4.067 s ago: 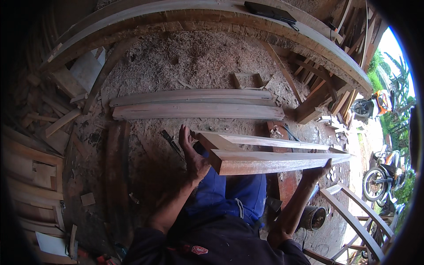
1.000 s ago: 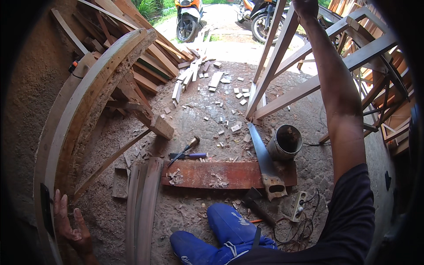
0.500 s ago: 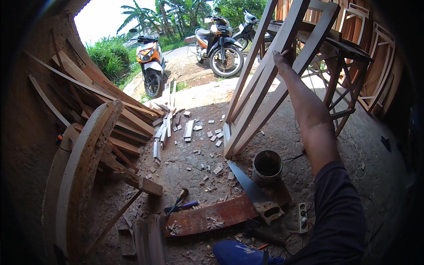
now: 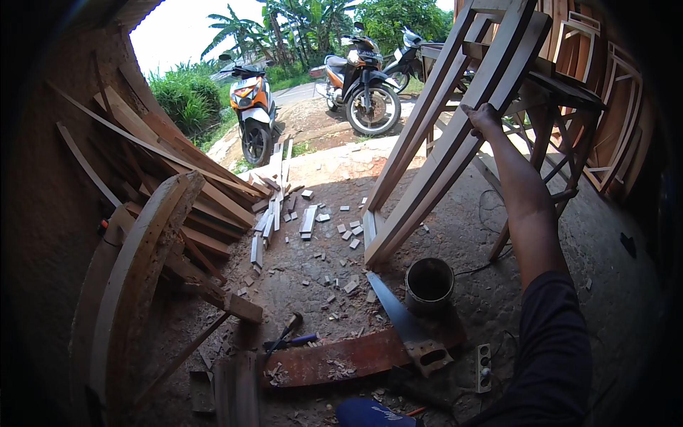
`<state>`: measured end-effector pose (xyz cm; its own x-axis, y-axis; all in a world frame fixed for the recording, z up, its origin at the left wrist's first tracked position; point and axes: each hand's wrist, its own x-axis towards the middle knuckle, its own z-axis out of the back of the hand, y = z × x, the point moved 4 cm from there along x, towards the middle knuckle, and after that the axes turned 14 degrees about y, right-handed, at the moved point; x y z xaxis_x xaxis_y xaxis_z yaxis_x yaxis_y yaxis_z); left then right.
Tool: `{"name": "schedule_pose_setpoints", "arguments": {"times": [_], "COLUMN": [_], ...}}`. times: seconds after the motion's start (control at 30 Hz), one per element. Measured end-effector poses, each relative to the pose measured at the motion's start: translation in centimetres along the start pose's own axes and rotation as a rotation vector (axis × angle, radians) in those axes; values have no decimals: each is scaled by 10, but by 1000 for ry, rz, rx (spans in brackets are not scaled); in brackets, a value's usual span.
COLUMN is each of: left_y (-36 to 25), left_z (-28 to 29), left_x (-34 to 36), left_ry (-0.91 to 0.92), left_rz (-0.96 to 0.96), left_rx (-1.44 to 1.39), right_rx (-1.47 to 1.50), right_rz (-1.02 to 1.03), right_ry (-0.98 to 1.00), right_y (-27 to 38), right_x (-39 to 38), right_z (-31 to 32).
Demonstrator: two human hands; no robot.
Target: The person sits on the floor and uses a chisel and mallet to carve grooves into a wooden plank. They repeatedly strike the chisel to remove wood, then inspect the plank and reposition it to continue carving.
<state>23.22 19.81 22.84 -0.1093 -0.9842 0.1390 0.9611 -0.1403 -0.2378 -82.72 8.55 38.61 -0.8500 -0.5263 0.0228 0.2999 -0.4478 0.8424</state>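
Wooden arch piece (image 4: 135, 285) stands on edge far left of the right hand (image 4: 484, 117), propped against stacked planks (image 4: 192, 185), apparently to keep its curve off the floor; left hand not in frame. Below the right hand, a handsaw (image 4: 402, 320) lies across a reddish board (image 4: 341, 359) beside a dark bucket (image 4: 429, 285), hammer (image 4: 284, 333) close by. Right hand, arm stretched up, is clamped on the edge of two long rails (image 4: 455, 128) leaning steeply, feet on the ground, likely steadying them upright.
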Motion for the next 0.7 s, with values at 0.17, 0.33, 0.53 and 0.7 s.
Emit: {"name": "schedule_pose_setpoints", "arguments": {"times": [0.17,0.33,0.53,0.7], "left_y": [-6,8,-32,-50], "left_z": [-19,-22,-42,-75], "left_x": [-16,-65,-91,-156], "left_ry": [65,77,91,130], "left_rz": [38,133,401,302], "left_rx": [93,-47,-294,-218], "right_rx": [-272,12,-125,-476], "right_rz": [164,624,1064,916], "right_ry": [-996,-561,524,1710], "right_y": [-47,-33,-70,-286], "right_x": [27,18,-321,-563], "right_z": [13,-54,-261,-442]}}
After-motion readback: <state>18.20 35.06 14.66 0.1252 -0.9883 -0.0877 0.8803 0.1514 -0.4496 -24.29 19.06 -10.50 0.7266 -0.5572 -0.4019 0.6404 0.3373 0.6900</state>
